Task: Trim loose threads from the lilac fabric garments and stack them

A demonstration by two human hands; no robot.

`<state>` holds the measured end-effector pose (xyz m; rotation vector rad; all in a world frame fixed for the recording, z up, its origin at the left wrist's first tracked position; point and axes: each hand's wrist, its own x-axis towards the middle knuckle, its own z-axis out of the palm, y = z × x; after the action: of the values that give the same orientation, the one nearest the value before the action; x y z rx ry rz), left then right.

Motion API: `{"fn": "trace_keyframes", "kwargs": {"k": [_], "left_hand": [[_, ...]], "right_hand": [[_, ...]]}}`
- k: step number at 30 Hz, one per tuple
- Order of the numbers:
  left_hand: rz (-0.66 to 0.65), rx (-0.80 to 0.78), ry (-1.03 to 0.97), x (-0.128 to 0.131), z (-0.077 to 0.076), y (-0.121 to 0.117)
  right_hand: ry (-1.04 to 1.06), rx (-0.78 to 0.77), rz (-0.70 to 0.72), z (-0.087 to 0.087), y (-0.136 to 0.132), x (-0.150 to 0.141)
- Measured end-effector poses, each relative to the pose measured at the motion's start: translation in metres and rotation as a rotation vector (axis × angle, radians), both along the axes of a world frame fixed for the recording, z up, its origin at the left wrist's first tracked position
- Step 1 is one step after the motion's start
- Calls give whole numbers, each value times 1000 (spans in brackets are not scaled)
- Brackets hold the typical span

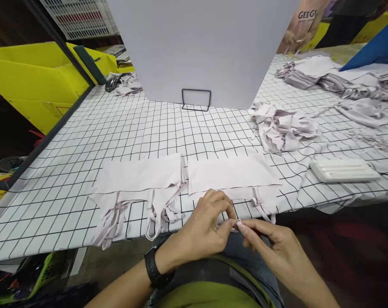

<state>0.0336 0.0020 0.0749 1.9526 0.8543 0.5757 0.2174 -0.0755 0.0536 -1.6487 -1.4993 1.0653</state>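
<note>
My left hand [209,222], with a black watch [153,265] on the wrist, pinches at the table's front edge. Against its fingertips, my right hand [273,244] closes finger and thumb on the same small pale strap end [239,223]; the fingers cover most of it. Just behind the hands lies a flat pale pink garment piece [226,173] with a thin strap hanging from its right side. To its left is a stack of similar pieces [139,173], their looped straps [153,218] drooping over the edge.
A large white board [196,51] stands behind a black wire holder [196,99] on the grid-patterned tablecloth [62,171]. Crumpled pink fabric [283,126] and a white box-shaped device [344,170] lie to the right. Yellow bins [30,81] stand left; more fabric [338,77] is piled far right.
</note>
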Motion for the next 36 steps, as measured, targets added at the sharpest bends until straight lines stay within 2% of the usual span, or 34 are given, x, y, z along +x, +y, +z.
{"fn": "trace_keyframes", "kwargs": {"k": [2, 4, 7, 10, 12, 15, 17, 20, 23, 29, 33, 36], "left_hand": [[-17, -37, 28, -1, 1, 4], [-48, -64, 61, -3, 0, 7], [-79, -105, 75, -5, -1, 13], [-91, -96, 88, -4, -6, 21], [-53, 6, 149, -2, -13, 28], [1, 278, 358, 4, -29, 41], [-7, 432, 494, 9, -38, 48], [-11, 540, 566, 13, -46, 55], [32, 527, 504, 14, -51, 58], [140, 460, 252, 13, -57, 59], [135, 514, 190, 13, -57, 58], [116, 541, 191, 14, -57, 57]], "right_hand": [[-48, 48, -19, -1, 3, 0], [-5, 39, -60, -5, 5, -2], [155, -89, -124, -12, 6, -6], [214, -179, -187, -17, 8, -8], [253, -222, -254, -18, 14, -8], [368, -288, -336, -18, 27, -7], [439, -315, -348, -19, 37, -6], [500, -361, -337, -24, 48, -6], [533, -388, -361, -28, 57, -8], [636, -375, -460, -29, 76, -17], [668, -351, -514, -30, 83, -19], [677, -350, -492, -31, 84, -19]]}}
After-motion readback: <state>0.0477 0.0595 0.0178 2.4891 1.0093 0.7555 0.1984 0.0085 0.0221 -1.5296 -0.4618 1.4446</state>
